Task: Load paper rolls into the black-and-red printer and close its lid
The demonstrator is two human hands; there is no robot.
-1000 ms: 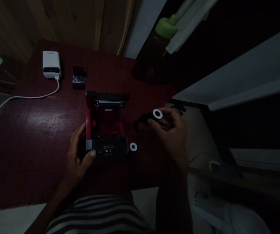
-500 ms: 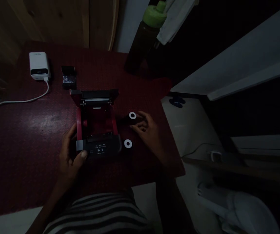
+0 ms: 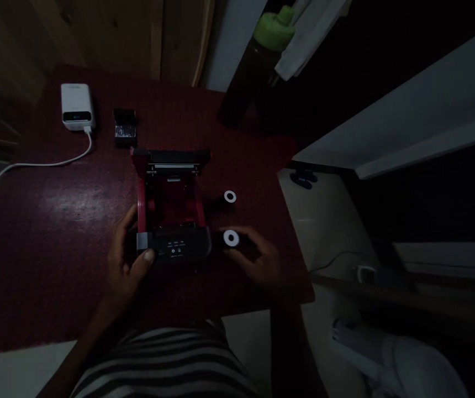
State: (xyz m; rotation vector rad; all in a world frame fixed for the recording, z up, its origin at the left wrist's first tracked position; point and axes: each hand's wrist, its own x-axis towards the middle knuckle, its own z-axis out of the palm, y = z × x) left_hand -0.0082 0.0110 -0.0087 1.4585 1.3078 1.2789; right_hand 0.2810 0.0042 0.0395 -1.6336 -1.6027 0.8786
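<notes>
Shadow half-hides the roll [image 3: 231,244] the right hand [image 3: 261,260] clasps; the left hand [image 3: 125,257] holds the open printer [image 3: 175,243].

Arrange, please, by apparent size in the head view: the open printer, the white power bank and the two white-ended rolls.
1. Open printer
2. White power bank
3. Far roll and near roll, unranked: the near end looks slightly bigger, but nearness may explain this, and the dark bodies are unclear.

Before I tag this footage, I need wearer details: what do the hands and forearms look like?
The left hand and right hand wear no gloves; no ring or watch shows. The left forearm is bare; the right forearm is too dark to tell.
</notes>
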